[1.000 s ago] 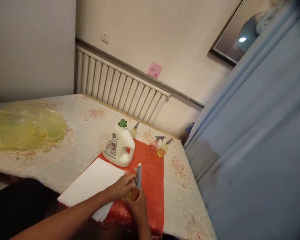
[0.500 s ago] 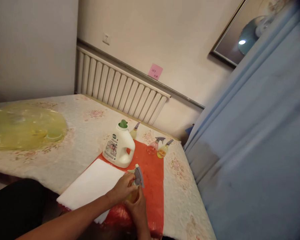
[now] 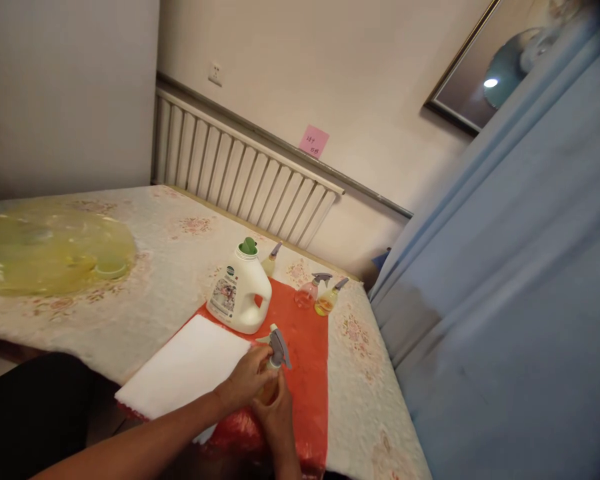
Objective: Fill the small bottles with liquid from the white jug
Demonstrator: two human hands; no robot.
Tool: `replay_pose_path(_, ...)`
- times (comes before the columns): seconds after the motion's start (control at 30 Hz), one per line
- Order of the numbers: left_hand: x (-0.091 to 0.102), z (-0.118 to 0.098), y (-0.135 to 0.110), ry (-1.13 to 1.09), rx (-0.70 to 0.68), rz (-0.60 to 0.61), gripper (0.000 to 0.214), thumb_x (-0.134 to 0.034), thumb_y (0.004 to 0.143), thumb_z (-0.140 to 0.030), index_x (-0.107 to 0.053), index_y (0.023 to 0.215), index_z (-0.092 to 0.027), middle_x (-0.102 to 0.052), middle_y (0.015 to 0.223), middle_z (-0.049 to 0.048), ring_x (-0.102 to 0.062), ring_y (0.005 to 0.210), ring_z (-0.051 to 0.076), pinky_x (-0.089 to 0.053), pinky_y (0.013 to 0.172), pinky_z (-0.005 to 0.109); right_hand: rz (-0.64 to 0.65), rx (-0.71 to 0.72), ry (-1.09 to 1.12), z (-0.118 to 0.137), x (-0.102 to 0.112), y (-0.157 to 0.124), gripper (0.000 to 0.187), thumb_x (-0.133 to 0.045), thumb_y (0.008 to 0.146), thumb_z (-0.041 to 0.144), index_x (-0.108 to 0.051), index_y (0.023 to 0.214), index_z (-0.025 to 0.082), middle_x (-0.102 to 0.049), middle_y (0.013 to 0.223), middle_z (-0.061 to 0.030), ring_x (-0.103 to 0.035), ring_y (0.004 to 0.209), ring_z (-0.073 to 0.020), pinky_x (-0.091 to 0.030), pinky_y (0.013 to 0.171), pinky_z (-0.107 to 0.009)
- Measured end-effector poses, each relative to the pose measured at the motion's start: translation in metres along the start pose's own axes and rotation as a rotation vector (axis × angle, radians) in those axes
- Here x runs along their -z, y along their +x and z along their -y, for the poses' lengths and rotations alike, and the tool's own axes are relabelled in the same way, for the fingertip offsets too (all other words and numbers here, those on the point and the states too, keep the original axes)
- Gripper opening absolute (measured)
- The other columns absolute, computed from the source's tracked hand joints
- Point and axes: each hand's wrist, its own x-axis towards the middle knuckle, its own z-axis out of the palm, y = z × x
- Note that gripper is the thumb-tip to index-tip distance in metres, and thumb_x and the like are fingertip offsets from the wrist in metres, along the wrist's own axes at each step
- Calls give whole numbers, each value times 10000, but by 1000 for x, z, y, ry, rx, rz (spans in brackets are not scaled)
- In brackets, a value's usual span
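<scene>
A small spray bottle with yellow liquid and a grey trigger head [image 3: 277, 348] stands on the red mat [image 3: 305, 360] near the bed's front edge. My left hand [image 3: 245, 381] is closed round the bottle's neck just under the head. My right hand [image 3: 276, 419] wraps the bottle's body from below. A white detergent jug [image 3: 240, 293] with a green cap stands just behind. A white cloth [image 3: 185, 368] lies to the left of my hands.
Three more small spray bottles stand at the back of the mat: one behind the jug [image 3: 269, 261], a pink one [image 3: 307, 291] and an orange one [image 3: 327, 299]. A yellow plastic sheet [image 3: 45, 248] lies far left. A blue curtain [image 3: 505, 300] hangs at right, a radiator [image 3: 240, 175] behind.
The grey trigger head has turned in my hands, from edge-on and upright to pointing right. My hands stayed in the same place on the bottle.
</scene>
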Motion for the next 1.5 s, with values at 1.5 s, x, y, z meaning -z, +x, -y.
replay_pose_path(1.5,66,-84,9,-437,-41,-3,270,-620,800,-352,-575,1005,-182,-661,928,20,-607,878,180,-467,773,291,31,-144,48,5,2,-4,867,-753,564,196,-501,1388,105,-592,1381,-152,-557,1287,-298,-448,1080,-381)
